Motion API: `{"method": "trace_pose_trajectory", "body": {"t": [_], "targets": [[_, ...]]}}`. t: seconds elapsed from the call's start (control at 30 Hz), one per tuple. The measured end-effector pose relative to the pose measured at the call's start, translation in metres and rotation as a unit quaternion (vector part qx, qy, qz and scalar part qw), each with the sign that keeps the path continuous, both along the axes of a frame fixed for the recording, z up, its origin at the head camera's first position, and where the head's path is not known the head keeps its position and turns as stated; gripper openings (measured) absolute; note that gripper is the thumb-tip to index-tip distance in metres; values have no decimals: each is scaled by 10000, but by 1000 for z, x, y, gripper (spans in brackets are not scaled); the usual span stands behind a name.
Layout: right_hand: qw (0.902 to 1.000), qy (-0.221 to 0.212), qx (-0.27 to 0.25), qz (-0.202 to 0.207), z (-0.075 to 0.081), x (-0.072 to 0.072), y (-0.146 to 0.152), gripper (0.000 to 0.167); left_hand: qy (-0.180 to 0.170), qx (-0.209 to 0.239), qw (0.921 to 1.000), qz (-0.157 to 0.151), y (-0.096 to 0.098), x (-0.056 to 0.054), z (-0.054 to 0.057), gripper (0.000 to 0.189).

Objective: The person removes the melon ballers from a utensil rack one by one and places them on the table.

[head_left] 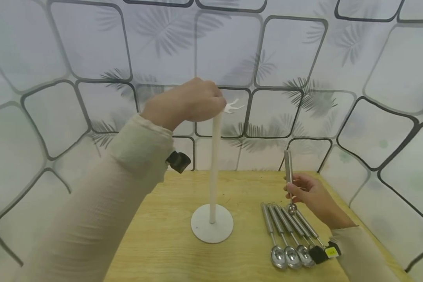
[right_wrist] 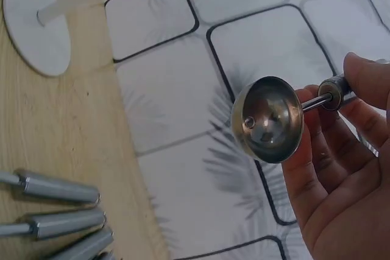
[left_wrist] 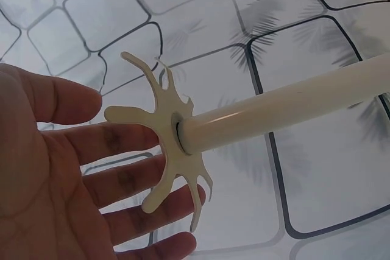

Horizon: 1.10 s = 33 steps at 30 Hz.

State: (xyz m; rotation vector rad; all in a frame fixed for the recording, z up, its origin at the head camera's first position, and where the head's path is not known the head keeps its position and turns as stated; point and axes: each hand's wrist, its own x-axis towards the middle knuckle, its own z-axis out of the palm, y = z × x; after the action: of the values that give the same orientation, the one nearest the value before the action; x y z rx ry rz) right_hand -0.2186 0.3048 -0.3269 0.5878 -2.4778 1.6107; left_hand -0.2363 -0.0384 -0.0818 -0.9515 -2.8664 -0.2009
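A white stand has a round base [head_left: 212,229], an upright pole [head_left: 215,168] and a crown of curved hooks [left_wrist: 163,111] at its top. My left hand [head_left: 197,101] is at this crown, its loosely bent fingers [left_wrist: 125,181] behind the hooks and its thumb apart from them. On the right, my right hand [head_left: 311,197] pinches a metal melon baller [head_left: 289,168] by its handle between thumb and fingers. The melon baller points handle up, its small round bowl [right_wrist: 268,120] lowest, with a little hole in the bowl.
Several metal scoops [head_left: 278,256] with long handles lie side by side on the wooden table [head_left: 162,235], at the right below my right hand. A patterned curtain [head_left: 229,51] closes off the back and both sides of the table.
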Motion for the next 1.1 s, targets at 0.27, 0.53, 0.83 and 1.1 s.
{"method": "trace_pose_trajectory", "body": {"t": [0.27,0.53,0.83,1.1], "targets": [[9933,-804,302,-778,-37,-3,47,50,87,-16,10000,-16,1,0,-2,24],[9756,-1874,503,-1031,-73,-7,87,60,110,25,9999,-50,2,-2,-2,23],[9582,-2448,795,-1248,-99,-7,118,56,202,73,9997,-125,2,-1,-3,24],[9460,-2591,1296,-1458,-115,-6,131,46,193,70,9997,-111,0,-2,-4,26]]}}
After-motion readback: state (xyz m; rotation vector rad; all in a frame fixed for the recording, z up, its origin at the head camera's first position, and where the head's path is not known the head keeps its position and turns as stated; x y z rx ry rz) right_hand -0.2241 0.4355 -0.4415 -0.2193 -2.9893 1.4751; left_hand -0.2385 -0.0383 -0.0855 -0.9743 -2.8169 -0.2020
